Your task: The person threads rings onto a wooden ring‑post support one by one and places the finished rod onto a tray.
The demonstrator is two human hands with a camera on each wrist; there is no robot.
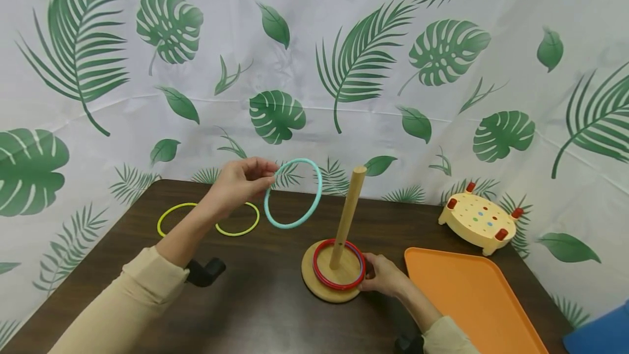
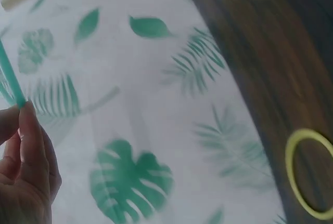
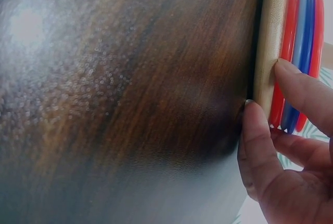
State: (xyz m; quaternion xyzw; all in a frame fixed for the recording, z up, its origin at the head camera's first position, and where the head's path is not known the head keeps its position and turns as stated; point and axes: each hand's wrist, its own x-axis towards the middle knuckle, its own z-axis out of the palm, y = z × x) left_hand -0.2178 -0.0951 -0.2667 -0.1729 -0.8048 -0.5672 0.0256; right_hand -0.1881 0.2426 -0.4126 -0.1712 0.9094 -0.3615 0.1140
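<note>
head view: left grip (image 1: pixel 241 183), raised high, pinches a turquoise ring (image 1: pixel 320 184).

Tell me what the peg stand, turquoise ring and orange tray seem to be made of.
Peg stand: probably wood, smooth and low-sheen, from its tan colour and slight tonal streaks.
Turquoise ring: likely plastic, smooth; evenly coloured and round though pinched only at one edge by the left hand.
Orange tray: perhaps moulded plastic, low-sheen; uniform colour and rounded corners suggest it, but painted metal is possible.
</note>
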